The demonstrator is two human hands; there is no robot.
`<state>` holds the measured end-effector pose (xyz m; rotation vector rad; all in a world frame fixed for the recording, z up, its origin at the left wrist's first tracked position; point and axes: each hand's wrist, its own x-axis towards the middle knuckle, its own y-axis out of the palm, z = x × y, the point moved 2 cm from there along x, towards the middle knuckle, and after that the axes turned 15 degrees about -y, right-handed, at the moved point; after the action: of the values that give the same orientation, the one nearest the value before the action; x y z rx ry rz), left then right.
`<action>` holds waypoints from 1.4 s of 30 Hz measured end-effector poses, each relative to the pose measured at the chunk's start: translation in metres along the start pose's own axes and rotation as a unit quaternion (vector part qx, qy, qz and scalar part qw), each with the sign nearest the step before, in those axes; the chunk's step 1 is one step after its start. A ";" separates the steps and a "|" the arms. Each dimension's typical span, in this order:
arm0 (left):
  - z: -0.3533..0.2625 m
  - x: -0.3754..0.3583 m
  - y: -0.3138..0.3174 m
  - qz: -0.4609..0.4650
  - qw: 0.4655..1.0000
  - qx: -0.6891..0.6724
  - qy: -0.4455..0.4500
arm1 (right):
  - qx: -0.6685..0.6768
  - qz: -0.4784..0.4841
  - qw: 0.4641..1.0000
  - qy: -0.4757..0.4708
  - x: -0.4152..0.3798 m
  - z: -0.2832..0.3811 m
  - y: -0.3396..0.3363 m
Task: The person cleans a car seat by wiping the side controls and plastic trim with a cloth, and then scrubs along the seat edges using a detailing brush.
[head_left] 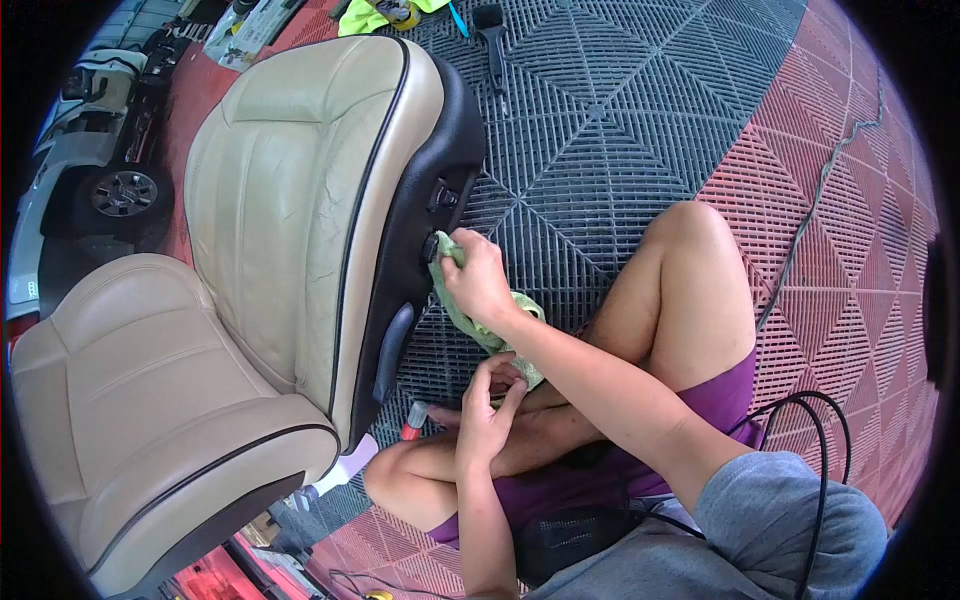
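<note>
A beige leather car seat (290, 190) with black piping stands in front of me, its black plastic side trim (425, 155) facing my legs. My right hand (477, 277) is closed on a light green cloth (462, 318), pressing its upper end against a round black knob (431, 246) on the trim. My left hand (488, 408) lies lower, its fingers curled around the cloth's trailing end near my shin. Just left of the cloth is a long black lever (394, 352) on the trim, touched by neither hand.
A black-handled brush (492, 55) lies on the grey and red floor tiles, near a yellow-green cloth (362, 18). By my foot is a small red-and-grey bottle (413, 420). A long cord (815, 200) crosses the tiles at right. A vehicle wheel (130, 193) shows at left.
</note>
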<state>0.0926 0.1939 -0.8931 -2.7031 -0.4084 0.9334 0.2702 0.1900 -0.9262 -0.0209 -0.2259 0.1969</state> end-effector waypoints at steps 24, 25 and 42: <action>-0.004 -0.010 -0.011 0.022 0.996 -0.078 0.047 | 0.396 0.120 0.790 0.453 0.000 -0.010 -0.004; -0.005 -0.009 -0.012 0.023 0.996 -0.074 0.048 | 0.391 0.129 0.795 0.445 0.001 -0.010 -0.006; -0.004 -0.008 -0.009 0.016 0.998 0.012 0.061 | 0.232 0.083 0.923 0.296 0.026 0.024 -0.026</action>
<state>0.0877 0.1994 -0.8827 -2.7344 -0.3292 0.7714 0.2947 0.1695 -0.8956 0.3708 0.4347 0.3986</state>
